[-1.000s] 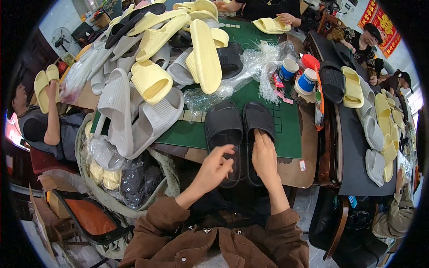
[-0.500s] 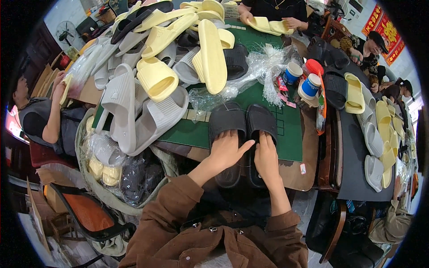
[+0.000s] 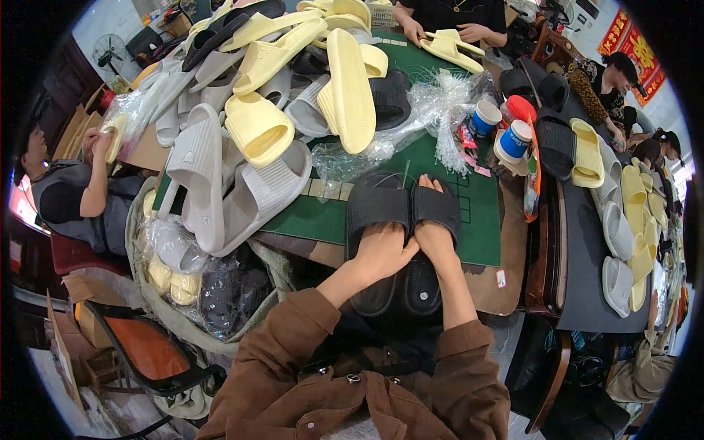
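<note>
Two black slide slippers lie side by side in front of me, over the near edge of a green mat [image 3: 480, 242]. My left hand [image 3: 384, 251] is pushed under the strap of the left black slipper [image 3: 375, 209]; its fingers are hidden inside, and its thumb points toward the other slipper. My right hand [image 3: 437, 242] reaches right through the strap of the right black slipper [image 3: 435, 209]. Its fingertips stick out of the toe opening, stretched forward. A thin clear strip stands up between the two toes.
Grey slippers [image 3: 253, 194] and yellow slippers [image 3: 258, 132] are heaped at the left. Crumpled clear plastic [image 3: 425, 103] lies beyond, beside blue-and-white cups [image 3: 513, 141]. A sack of wrapped slippers [image 3: 220, 339] stands at left. Co-workers sit around, one handling a yellow slipper [image 3: 451, 48].
My right hand has slid deeper, so its fingertips now show beyond the strap. My left hand has also gone further in. The far co-worker's yellow slippers have shifted.
</note>
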A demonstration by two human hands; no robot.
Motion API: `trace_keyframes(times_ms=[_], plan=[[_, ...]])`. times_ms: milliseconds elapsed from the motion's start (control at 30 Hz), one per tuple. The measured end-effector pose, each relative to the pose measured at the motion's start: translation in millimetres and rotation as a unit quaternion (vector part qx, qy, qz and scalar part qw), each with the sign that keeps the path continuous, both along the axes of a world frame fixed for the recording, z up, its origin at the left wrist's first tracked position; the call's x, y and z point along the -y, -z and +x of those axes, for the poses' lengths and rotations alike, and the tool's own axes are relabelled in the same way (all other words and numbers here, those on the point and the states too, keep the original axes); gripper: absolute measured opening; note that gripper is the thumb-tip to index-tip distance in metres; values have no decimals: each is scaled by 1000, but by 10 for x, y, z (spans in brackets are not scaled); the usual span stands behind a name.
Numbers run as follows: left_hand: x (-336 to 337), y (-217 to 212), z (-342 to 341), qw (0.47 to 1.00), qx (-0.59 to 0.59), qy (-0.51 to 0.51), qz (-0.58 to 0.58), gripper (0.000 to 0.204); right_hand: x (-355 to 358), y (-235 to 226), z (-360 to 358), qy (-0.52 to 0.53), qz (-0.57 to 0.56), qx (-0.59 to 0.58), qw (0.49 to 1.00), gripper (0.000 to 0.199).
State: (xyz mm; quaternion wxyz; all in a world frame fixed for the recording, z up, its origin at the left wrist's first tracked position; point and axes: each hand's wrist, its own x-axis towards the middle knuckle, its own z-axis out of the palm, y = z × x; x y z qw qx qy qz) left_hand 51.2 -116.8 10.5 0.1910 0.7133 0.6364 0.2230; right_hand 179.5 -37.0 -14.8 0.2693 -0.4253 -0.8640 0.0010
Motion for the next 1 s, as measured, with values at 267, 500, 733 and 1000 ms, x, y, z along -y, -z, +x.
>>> trace_keyframes(times_ms=[267,500,733,1000], plan=[[7,-293,-115,997,-14,38,-69,59,-3,48,43,-29,-36,-44,998,57],[-7,106,-84,980,-33,15,193,65,36,105,-30,-33,-101,-77,991,59],[79,54,82,998,51,-9,-26,86,120,327,61,-12,-140,-72,987,61],[117,125,61,993,-45,-42,101,81,455,-373,46,49,-426,-38,903,33]])
